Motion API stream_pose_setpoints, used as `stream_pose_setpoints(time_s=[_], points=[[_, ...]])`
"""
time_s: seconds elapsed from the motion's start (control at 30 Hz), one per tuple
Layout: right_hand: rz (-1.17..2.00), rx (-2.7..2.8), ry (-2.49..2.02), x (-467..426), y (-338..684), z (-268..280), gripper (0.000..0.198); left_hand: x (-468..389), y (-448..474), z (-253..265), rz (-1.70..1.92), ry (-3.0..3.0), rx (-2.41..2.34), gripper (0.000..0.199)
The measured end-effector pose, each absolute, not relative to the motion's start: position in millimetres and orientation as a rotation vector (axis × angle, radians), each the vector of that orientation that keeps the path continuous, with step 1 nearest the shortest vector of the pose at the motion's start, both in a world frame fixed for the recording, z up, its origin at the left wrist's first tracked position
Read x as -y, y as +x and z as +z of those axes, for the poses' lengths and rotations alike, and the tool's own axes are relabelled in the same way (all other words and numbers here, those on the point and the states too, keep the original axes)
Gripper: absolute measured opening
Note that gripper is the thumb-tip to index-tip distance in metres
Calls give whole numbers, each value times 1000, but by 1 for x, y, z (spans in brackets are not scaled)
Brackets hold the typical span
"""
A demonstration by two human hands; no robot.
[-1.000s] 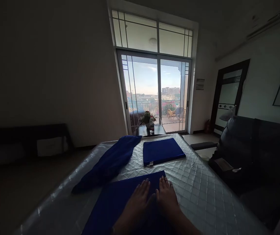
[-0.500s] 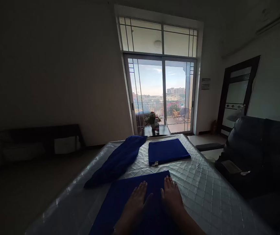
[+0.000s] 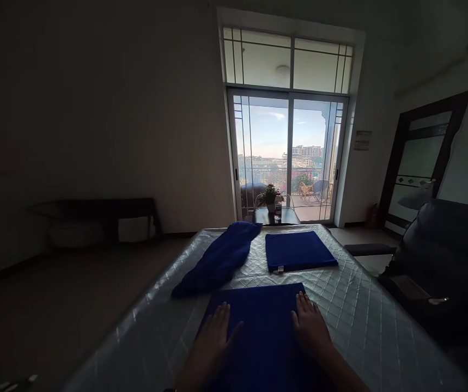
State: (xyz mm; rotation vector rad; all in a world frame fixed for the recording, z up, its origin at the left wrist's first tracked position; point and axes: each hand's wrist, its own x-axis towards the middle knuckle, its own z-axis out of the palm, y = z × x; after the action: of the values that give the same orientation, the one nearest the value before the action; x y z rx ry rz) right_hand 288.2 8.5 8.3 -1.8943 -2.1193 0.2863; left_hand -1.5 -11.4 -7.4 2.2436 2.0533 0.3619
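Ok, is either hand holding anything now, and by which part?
Nothing looks held: the left hand and right hand lie open on the near blue cloth, close to its left and right edges.

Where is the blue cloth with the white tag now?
In the head view, the tagged cloth lies right of centre on the silver cover, beyond the right hand and right of the crumpled cloth.

We see daylight from the glass doors [image 3: 290, 158] beyond the quilted cover [image 3: 364, 310], glints along its left edge, and dim surrounding walls [image 3: 144, 120].
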Motion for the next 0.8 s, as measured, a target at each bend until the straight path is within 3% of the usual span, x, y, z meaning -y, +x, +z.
stream_pose_setpoints(time_s=[0.17,0.8], points=[[253,2131,-1909,-10,287,6,67,10,-6,-2,376,2180,-2016,87],[125,2198,-1892,23,286,15,61,-2,-28,-10,556,2126,-2076,89]])
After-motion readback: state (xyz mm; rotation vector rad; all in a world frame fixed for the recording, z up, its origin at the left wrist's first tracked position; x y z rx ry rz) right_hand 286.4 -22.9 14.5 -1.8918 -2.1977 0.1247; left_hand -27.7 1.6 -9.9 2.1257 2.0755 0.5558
